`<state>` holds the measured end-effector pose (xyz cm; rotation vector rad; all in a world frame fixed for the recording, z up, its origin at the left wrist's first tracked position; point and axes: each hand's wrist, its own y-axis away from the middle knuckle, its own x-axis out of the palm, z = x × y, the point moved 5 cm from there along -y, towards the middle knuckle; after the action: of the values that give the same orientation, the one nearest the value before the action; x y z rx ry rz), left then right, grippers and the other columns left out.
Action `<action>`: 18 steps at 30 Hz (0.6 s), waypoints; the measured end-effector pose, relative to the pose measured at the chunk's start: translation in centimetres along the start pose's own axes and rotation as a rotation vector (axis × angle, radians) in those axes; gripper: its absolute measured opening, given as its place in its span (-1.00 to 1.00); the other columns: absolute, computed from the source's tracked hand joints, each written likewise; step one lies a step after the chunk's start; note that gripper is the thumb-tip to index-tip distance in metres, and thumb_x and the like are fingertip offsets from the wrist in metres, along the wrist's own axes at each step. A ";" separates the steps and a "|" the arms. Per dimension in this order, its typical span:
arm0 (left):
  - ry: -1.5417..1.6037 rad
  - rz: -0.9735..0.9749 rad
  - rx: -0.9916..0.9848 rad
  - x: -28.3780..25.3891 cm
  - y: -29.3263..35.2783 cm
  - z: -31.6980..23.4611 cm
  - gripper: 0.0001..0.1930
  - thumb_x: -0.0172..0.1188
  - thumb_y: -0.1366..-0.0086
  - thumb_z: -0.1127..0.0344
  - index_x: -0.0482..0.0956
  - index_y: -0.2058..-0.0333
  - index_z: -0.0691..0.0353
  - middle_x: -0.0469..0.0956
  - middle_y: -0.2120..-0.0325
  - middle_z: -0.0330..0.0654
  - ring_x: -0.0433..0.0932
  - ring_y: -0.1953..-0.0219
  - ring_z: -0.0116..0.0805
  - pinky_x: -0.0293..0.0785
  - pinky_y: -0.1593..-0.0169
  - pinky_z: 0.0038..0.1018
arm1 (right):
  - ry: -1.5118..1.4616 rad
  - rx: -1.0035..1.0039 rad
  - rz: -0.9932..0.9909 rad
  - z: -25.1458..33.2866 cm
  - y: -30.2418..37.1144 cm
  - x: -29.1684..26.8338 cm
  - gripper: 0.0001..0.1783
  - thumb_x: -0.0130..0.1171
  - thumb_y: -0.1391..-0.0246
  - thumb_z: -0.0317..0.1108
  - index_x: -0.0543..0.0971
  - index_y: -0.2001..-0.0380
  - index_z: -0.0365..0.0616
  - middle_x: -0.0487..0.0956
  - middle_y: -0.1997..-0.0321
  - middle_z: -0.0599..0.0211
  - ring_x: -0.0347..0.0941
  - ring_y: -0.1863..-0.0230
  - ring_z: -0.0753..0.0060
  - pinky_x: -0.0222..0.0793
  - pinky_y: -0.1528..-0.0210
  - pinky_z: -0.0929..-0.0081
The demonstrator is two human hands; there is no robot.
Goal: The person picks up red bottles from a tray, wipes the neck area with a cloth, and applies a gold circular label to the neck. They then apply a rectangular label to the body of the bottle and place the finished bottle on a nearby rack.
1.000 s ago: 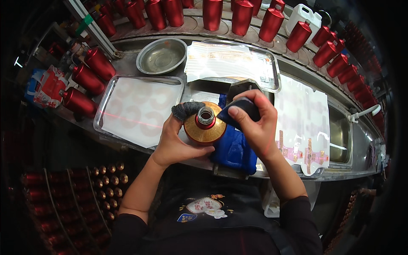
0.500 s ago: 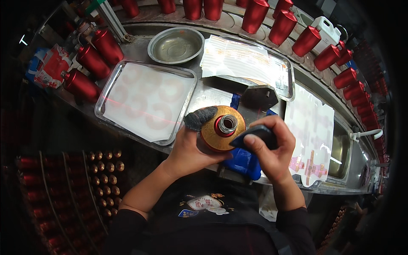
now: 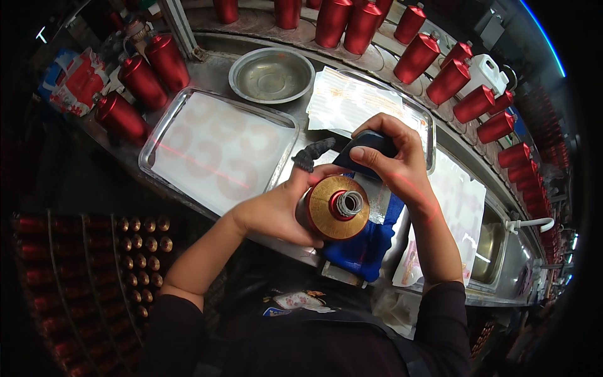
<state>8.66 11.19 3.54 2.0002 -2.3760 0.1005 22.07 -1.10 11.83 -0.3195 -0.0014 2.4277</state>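
Note:
My left hand [image 3: 267, 212] is wrapped round a red metal bottle, its thumb in a black finger cover. The bottle's open threaded neck points up at me, and a gold ring-shaped label [image 3: 321, 213] covers its shoulder. Between the thumb and fingers of my right hand [image 3: 405, 166] is a dark flat scraper-like block [image 3: 379, 146], held at the bottle's far side. Whether the block touches the bottle there, I cannot tell. Beneath the bottle is a blue-padded stand [image 3: 361, 254], partly hidden by it and by my hands.
On the left lies a metal tray [image 3: 147, 157] with a white sheet of ring shapes. Behind are a metal bowl [image 3: 271, 75] and printed sheets [image 3: 352, 94]. Several red bottles [image 3: 418, 58] line the curved conveyor. A sink [image 3: 487, 261] with a white tap [image 3: 531, 224] is at right.
My right hand has moved the dark block from the bottle's near right shoulder to its far side. The bottle is tilted differently in my left hand, and the whole view has shifted slightly.

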 end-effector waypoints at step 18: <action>-0.301 -0.266 0.410 1.4 1.8 -0.8 -0.04 0.59 0.03 0.39 0.21 -0.32 0.25 0.26 -0.31 0.07 0.34 -0.34 -0.05 0.29 -0.36 -0.24 | 0.160 -0.258 -0.153 -0.3 4.5 -1.5 -0.72 0.51 0.14 -0.57 0.61 0.34 -0.27 0.60 0.31 0.36 0.51 0.27 0.58 0.39 0.17 0.62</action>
<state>6.64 10.13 4.37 2.6740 -2.3749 0.3236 20.38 -5.50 11.49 -0.6065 -0.2609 2.2454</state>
